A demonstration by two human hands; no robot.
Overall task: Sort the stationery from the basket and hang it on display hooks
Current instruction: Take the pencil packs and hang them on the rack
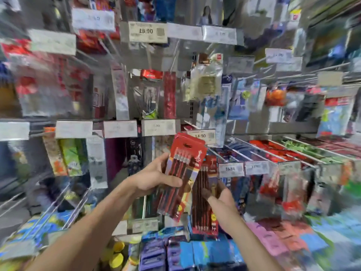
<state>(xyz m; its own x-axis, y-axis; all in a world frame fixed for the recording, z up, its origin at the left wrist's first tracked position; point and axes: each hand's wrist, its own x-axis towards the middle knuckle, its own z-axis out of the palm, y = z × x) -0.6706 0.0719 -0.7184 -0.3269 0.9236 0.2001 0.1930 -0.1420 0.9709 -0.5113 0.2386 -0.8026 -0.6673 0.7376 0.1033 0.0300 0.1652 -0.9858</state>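
Before the display hooks [242, 146], left hand [154, 178] grips a red pencil pack [184, 165]; right hand [222, 195] pinches a matching hung pack [204, 212]. Thread the slot squarely.

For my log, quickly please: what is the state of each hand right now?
Left hand: grips a red pencil pack.
Right hand: pinches a second pencil pack, though blurred.

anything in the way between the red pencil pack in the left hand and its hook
The left hand grips the pencil pack with its top right beside the 14.90 price tag fronting the hook. Below it matching packs already hang, pinched by the right hand. Nothing else visible; blur hides the hook tip.
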